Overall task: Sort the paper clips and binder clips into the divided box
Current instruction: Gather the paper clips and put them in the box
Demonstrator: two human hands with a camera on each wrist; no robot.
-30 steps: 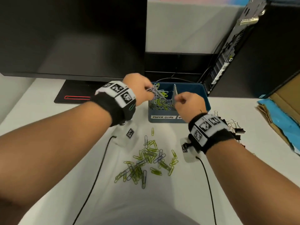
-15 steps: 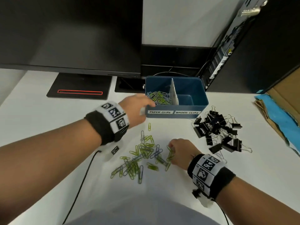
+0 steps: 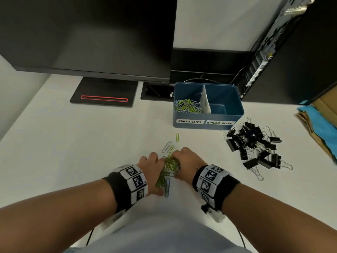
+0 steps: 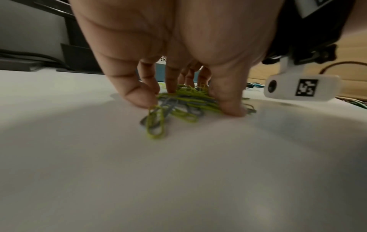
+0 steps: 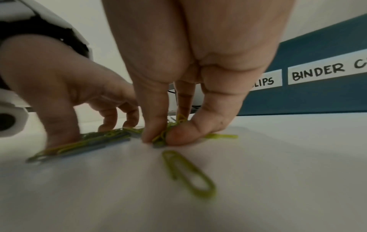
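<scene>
A bunch of green and grey paper clips (image 3: 170,166) lies on the white table between my hands. My left hand (image 3: 155,161) has its fingertips and thumb down around the bunch (image 4: 186,102). My right hand (image 3: 184,159) pinches some of the clips between thumb and forefinger (image 5: 158,138). One green clip (image 5: 188,172) lies loose just in front of it. The blue divided box (image 3: 237,114) stands beyond, with paper clips (image 3: 187,106) in its left compartment; the right one, labelled binder clips, looks empty. Black binder clips (image 3: 255,145) are heaped to the box's right.
A few stray paper clips (image 3: 169,146) lie between the bunch and the box. A monitor (image 3: 87,33) and its base (image 3: 104,92) stand at the back left, a computer tower (image 3: 291,52) at the back right, and cardboard with blue paper (image 3: 321,121) at the right edge.
Both hands came back from the box to the table. The left hand joined the right at the pile, and the scattered clips are now drawn into a tight bunch.
</scene>
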